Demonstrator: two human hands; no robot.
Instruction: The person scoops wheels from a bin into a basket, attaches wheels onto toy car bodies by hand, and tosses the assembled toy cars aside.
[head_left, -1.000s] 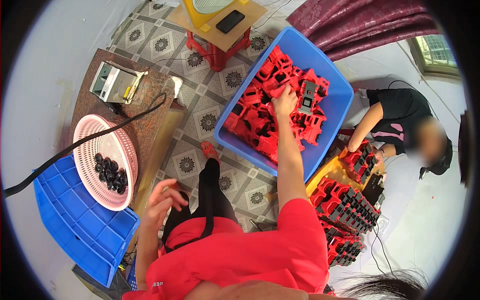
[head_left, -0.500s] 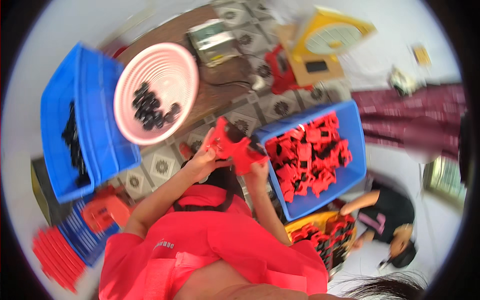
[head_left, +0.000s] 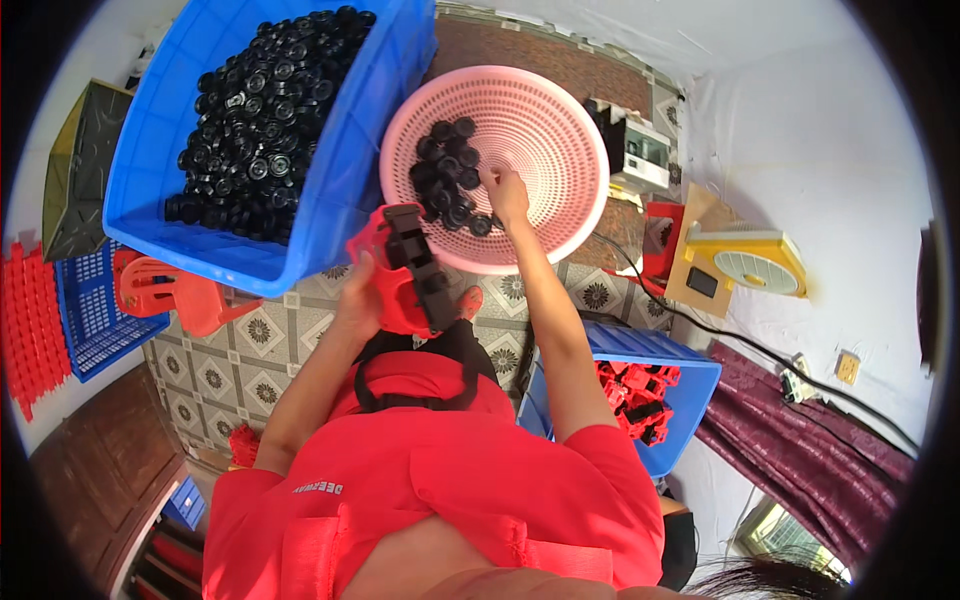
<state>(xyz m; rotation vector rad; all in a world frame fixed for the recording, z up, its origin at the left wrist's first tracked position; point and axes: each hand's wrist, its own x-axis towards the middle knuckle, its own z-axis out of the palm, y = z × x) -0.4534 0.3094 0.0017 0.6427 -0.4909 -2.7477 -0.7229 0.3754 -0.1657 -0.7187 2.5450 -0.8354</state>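
My left hand (head_left: 360, 300) is closed around the side of a red and black plastic toy car body (head_left: 393, 285), its black underside turned to the right. No wheels show on that underside. Over the pink perforated basket (head_left: 560, 120), my right hand (head_left: 508, 197) reaches in with its fingers curled, just right of a small heap of black toy wheels (head_left: 447, 175). Whether a wheel is between those fingers is hidden. A large blue bin (head_left: 345, 165) full of black wheels (head_left: 265, 110) stands left of the basket.
On the right, a blue bin (head_left: 690, 400) holds several red and black car bodies (head_left: 635, 395). Beyond it are a yellow fan (head_left: 750, 262), a phone (head_left: 702, 282) and a black cable (head_left: 740, 345). A red plastic chair (head_left: 190, 295) stands at left. Behind the basket sits a small machine (head_left: 640, 150).
My view has swung toward the basket and the wheel bin. The car body, earlier between both hands, is now in my left hand alone. My right hand has moved into the basket.
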